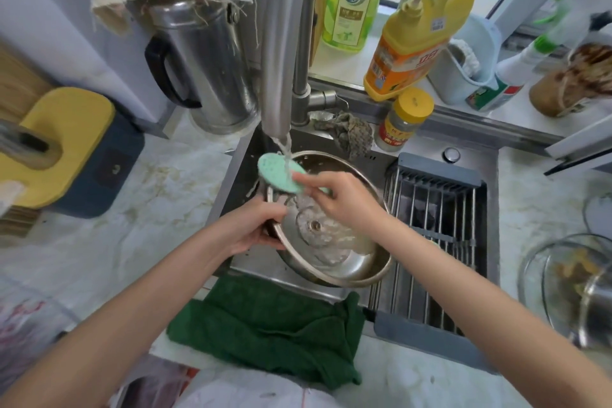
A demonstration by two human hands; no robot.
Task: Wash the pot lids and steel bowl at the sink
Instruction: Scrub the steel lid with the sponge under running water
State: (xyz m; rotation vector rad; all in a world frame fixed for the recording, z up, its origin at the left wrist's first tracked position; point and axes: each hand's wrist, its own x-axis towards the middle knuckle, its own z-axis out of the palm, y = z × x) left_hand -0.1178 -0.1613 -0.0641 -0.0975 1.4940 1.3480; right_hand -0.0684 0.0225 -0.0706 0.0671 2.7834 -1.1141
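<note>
**Step in hand.** Washing appears to be at the wetting and scrubbing stage. The tap [281, 76] is running, and its stream [286, 151] falls on the sponge [278, 175] and into the steel bowl [371, 278]. The bowl stands in the left half of the sink [243, 159], tilted toward the person. A glass lid [323, 235] lies inside it with its underside up and its centre screw showing. Water pools on the lid.

**Hands.**
- The left hand [255, 230] has its fingers curled round the bowl's left rim and steadies it. Whether they also catch the lid's edge cannot be told.
- The right hand [341, 199] pinches the sponge between thumb and fingers. It holds the sponge flat under the stream, over the bowl's far-left rim.
- Both forearms reach in from the sink's near edge. The right wrist crosses above the lid.

**Next move.** Probably bring the wet sponge down onto the lid and rub in circles. The left hand's grip should stay firm, since wet steel and glass are likely to slide. The lid could rock on the bowl's curved wall under pressure.

**Surroundings.** A drain rack [437, 209] fills the sink's right half. A green towel [275, 318] hangs over the near edge.
</note>
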